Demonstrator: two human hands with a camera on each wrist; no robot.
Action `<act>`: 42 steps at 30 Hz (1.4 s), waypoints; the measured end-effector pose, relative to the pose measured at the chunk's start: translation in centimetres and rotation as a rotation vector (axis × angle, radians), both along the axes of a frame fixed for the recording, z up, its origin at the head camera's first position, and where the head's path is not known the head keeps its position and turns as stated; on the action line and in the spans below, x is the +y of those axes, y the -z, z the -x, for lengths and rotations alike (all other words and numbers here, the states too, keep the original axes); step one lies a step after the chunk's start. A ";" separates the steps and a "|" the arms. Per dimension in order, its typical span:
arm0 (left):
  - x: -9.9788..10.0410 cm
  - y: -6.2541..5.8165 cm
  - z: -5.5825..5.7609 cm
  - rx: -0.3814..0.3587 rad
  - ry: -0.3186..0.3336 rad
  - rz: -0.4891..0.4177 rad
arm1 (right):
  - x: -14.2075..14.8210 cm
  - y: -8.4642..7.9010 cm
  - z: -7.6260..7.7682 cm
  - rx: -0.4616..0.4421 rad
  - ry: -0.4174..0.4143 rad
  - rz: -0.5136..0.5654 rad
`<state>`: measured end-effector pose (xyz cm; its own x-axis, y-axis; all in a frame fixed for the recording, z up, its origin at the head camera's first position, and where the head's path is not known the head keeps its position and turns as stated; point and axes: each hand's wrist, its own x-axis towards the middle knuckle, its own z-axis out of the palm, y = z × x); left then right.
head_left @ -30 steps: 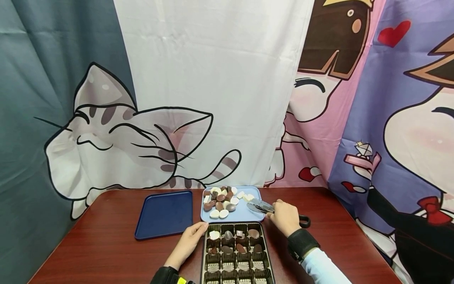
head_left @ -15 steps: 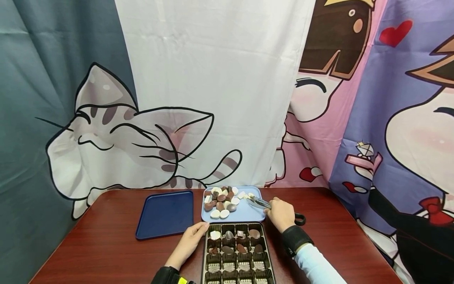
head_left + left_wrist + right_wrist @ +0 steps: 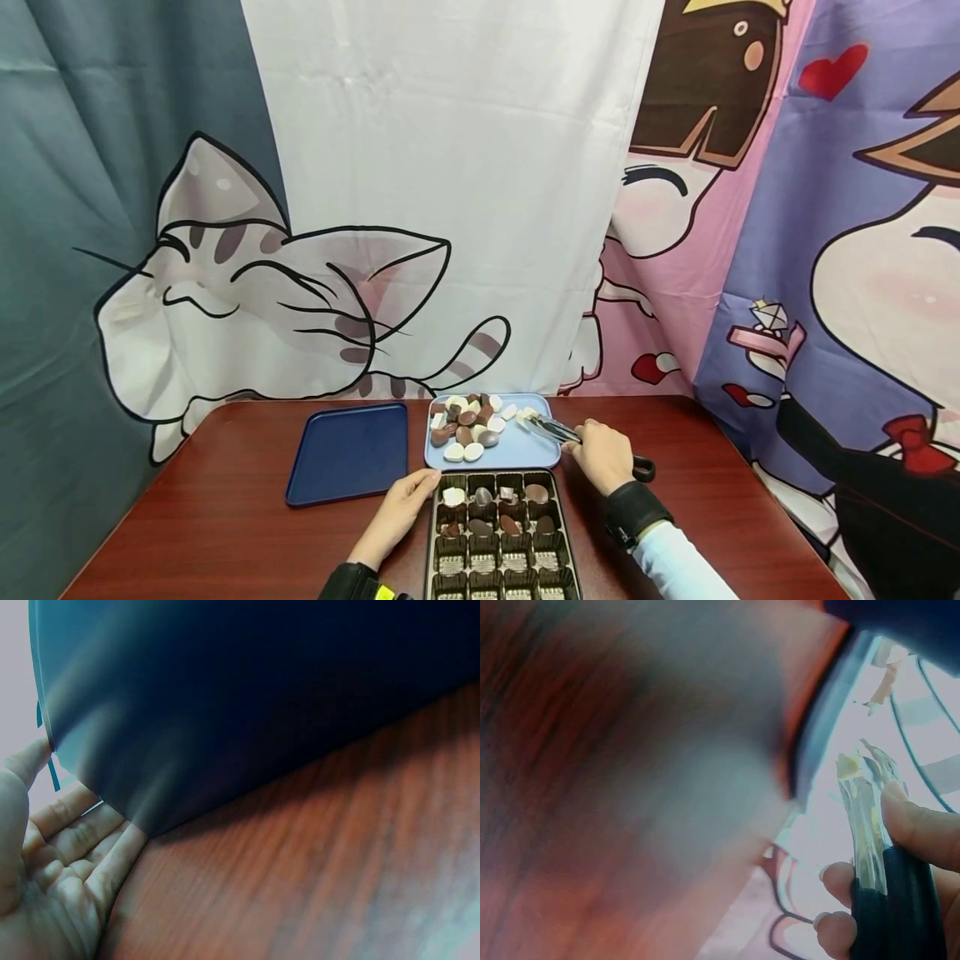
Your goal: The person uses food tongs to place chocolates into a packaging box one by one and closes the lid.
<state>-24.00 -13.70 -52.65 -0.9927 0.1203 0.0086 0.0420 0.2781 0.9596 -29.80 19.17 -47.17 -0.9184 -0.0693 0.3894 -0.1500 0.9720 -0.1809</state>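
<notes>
My right hand (image 3: 606, 454) grips metal tongs (image 3: 553, 428) with black handles, thumb on one side and fingers on the other. The tongs' tips overlap pale pieces at the right of the light blue tray (image 3: 517, 457). A pale piece (image 3: 848, 766) shows at their tips in the right wrist view. My left hand (image 3: 400, 506) holds the far left corner of a divided chocolate tray (image 3: 432, 550), thumb and fingertips against it. In its two far rows, the compartments hold brown and white chocolates (image 3: 510, 525) and wrapped ones.
A mixed pile of brown and white chocolates (image 3: 467, 417) covers the left part of the light blue tray. The flat dark blue tray (image 3: 348, 454) lies to its left on the red-brown table (image 3: 225, 517). A printed curtain (image 3: 450, 192) hangs right behind the table.
The tongs' tips have shifted up and left onto the pale pieces, and their arms now stand closer together. My left hand and the divided tray have stayed put.
</notes>
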 end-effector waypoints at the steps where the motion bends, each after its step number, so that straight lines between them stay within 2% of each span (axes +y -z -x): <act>1: 0.0 0.0 0.0 0.000 -0.001 0.000 | 0.0 -0.2 -0.2 0.002 -0.007 0.006; 6: 0.0 0.2 0.2 0.002 -0.008 -0.012 | -0.5 -1.4 -1.4 0.009 -0.056 0.032; 20: -0.1 0.6 0.4 0.010 0.006 -0.015 | -2.7 -4.2 -5.9 0.113 -0.204 -0.046; 31: 0.1 0.4 0.1 0.013 0.002 -0.013 | -3.7 -5.2 -9.8 0.134 -0.354 -0.115; 36: 0.0 0.3 0.2 0.005 0.011 -0.014 | -3.7 -5.7 -11.7 0.073 -0.444 -0.122; 42: -0.1 0.3 0.2 0.002 0.001 -0.004 | -3.4 -5.8 -13.4 -0.054 -0.543 -0.129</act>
